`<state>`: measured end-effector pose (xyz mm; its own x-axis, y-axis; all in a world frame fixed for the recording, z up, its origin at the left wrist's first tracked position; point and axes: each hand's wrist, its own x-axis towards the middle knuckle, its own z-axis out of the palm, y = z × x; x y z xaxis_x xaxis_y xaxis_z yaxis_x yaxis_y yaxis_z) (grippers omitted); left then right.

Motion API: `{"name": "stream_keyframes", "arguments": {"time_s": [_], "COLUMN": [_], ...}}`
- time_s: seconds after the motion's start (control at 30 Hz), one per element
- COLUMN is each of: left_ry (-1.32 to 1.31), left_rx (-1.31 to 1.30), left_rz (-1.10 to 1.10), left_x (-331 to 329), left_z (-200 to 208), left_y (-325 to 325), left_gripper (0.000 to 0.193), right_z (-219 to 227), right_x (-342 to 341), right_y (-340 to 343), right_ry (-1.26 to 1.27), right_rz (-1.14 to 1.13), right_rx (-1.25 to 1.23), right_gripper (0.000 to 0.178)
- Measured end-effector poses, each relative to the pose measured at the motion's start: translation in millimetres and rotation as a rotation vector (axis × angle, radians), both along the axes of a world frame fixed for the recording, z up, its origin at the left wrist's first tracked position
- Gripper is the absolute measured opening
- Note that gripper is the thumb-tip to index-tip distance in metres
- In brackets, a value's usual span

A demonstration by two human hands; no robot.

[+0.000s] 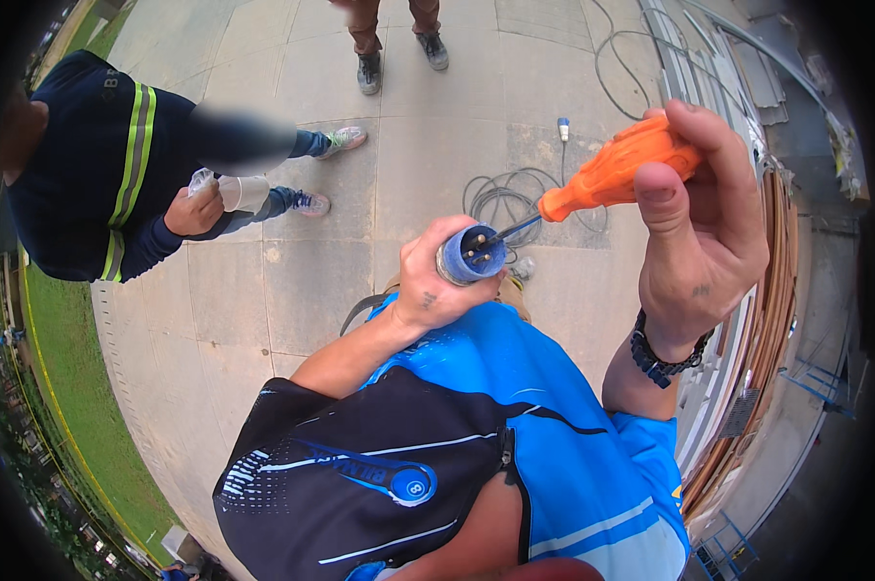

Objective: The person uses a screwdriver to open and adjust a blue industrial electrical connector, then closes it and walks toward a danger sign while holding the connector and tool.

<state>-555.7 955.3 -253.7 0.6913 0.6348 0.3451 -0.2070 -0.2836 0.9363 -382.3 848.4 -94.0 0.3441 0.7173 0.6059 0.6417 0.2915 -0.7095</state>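
Note:
My left hand (435, 283) is closed around a blue round industrial plug (475, 274), whose open end with brass pins faces up. An orange-handled screwdriver (612, 167) is in my right hand (704, 218), held by the handle between thumb and fingers. Its dark shaft slants down to the left, and the tip reaches into the plug's open end beside the pins. Whether the tip touches a screw there cannot be made out. A dark watch band circles my right wrist.
Grey cable (503, 198) lies coiled on the paved floor, with a blue-ended connector (564, 129) beyond it. At left a person in a dark top with reflective stripes (132, 165) holds a clear plastic item (244, 193). Another person's boots (369, 74) stand ahead. Long boards (771, 290) are stacked at right.

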Motion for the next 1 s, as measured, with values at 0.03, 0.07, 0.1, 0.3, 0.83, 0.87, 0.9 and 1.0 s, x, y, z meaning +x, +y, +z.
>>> {"name": "stream_keyframes", "arguments": {"time_s": [0.03, 0.07, 0.1, 0.3, 0.83, 0.87, 0.9, 1.0], "left_ry": [0.008, 0.016, 0.006, -0.01, 0.018, 0.034, 0.025, 0.03], "left_rx": [-0.037, -0.073, -0.058, -0.066, 0.016, 0.009, 0.009, 0.049], "left_rz": [-0.035, -0.069, -0.069, 0.023, 0.046, 0.043, 0.03, 0.03], "left_x": [-2.0, -1.2, 0.2, -0.7, -7.9, -14.0, -11.6, -3.6], "left_z": [-1.4, -0.6, -0.1, 0.4, 1.2, 1.2, 1.2, 0.6], "left_y": [1.3, 4.9, 7.1, 10.9, 21.0, 17.8, 16.3, 13.1], "left_gripper": [0.049, 0.048, 0.048, 0.047, 0.045, 0.046, 0.046, 0.046], "right_z": [-2.3, -2.3, -9.4, -1.1, 17.1, 17.5, 20.1, 19.4], "right_x": [6.6, 14.8, 31.3, 19.2, 12.4, -0.3, -11.2, -18.0], "right_y": [0.1, 1.7, 10.3, 14.6, 25.9, 26.5, 28.4, 32.3], "right_ry": [0.074, 0.139, 0.221, 0.158, -0.252, -0.254, -0.277, -0.314], "right_rz": [0.141, 0.285, 0.564, 0.288, -0.068, -0.157, -0.259, -0.405], "right_rx": [0.02, 0.039, 0.11, 0.045, -0.051, -0.099, -0.136, -0.105], "right_gripper": [0.05, 0.05, 0.049, 0.047, 0.052, 0.05, 0.047, 0.037]}}
